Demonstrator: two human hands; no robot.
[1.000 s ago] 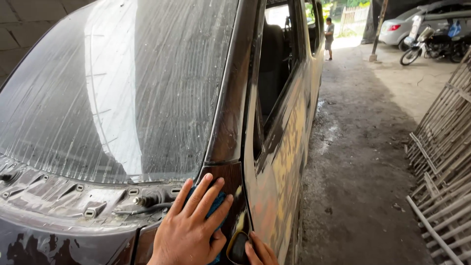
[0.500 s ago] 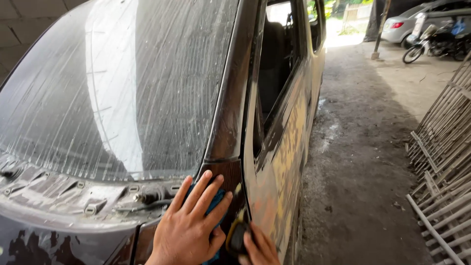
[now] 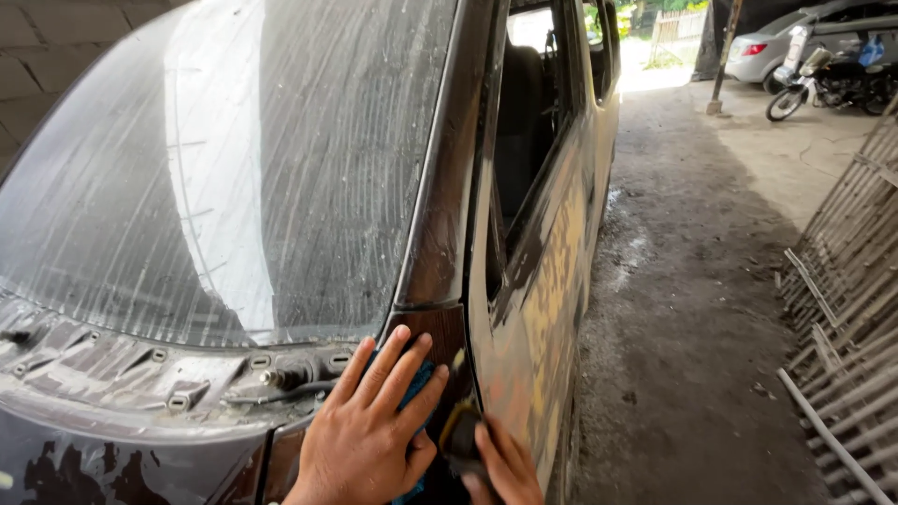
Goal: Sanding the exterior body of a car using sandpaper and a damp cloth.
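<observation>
Blue cloth [image 3: 418, 383] lies flat under the left hand [image 3: 369, 430], fingers spread up the pillar [image 3: 440, 252] base. Just right of it, the right hand [image 3: 505, 465] seems closed on a dark block [image 3: 458, 432], against the same panel.

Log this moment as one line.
left hand: flat on blue cloth | right hand: gripping dark block | spot: car pillar base | windshield: streaked

The floor [image 3: 692, 309] is rough, dark, gritty concrete with a damp patch [image 3: 629, 252] beside the dark car [image 3: 524, 281] standing on it. At three o'clock a stack of pale metal grilles [image 3: 842, 281] rests on the ground. Toward one o'clock, a motorcycle [image 3: 823, 79] and a silver car [image 3: 776, 37] stand on brighter pavement.
</observation>
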